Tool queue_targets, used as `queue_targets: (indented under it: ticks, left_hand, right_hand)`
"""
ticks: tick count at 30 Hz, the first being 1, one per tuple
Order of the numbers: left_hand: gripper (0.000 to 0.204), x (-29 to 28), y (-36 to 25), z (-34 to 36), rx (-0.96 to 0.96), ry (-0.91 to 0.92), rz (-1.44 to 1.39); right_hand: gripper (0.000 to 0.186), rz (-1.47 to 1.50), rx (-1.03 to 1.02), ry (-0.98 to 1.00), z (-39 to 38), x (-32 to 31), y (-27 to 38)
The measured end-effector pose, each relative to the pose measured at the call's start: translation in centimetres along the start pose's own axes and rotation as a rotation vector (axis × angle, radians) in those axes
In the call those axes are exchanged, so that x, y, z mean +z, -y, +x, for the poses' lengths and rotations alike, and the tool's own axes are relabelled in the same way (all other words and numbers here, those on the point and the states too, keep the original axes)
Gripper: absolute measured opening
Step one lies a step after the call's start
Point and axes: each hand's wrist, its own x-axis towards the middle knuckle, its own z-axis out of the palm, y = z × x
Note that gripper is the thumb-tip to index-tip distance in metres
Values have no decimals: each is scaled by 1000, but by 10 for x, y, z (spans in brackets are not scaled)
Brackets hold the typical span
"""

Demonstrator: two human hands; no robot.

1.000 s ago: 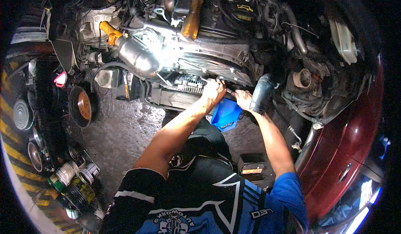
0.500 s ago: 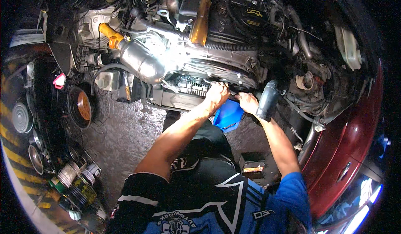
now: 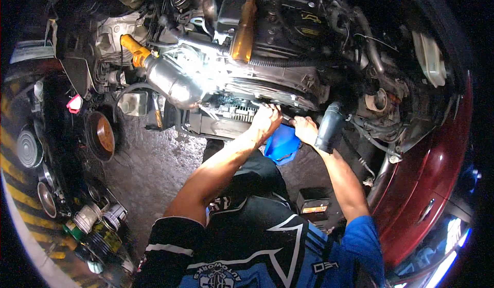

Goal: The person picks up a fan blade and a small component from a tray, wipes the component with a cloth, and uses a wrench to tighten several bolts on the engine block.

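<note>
Both my hands are at the front of an open engine bay, close together. My left hand is closed at the fan shroud edge, its fingertips bent over something mostly hidden. A slim metal tool spans the gap between my hands; its kind is unclear. My right hand has its fingers closed round the tool's right end, just left of a thick black hose. Below my hands is a blue plastic container. To the left, a lit work lamp with an orange handle shines on the engine.
An amber bottle stands by the engine cover. On the left floor are a round pan and several containers. A black box sits near my right elbow. A dark red car panel borders the right side.
My hands and the tool stay in nearly the same place, with only slight shifts. The whole view has moved a little.
</note>
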Motion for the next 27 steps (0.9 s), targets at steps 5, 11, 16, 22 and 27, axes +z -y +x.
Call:
queue_targets:
  ticks: [5, 11, 16, 22, 27]
  left_hand:
    - [25, 57, 26, -3, 103, -395, 162]
    - [35, 45, 23, -5, -25, -237, 26]
    - [42, 36, 20, -9, -50, -278, 44]
    - [45, 29, 24, -10, -81, -211, -51]
    - [48, 14, 25, -7, -80, -39, -24]
  right_hand:
    - [20, 7, 34, -89, 35, -61, 1]
    - [18, 60, 257, 68, 53, -101, 20]
    - [19, 272, 355, -59, 46, -93, 18]
    - [25, -620, -96, 19, 8, -85, 15]
    - [30, 924, 775, 59, -30, -66, 42]
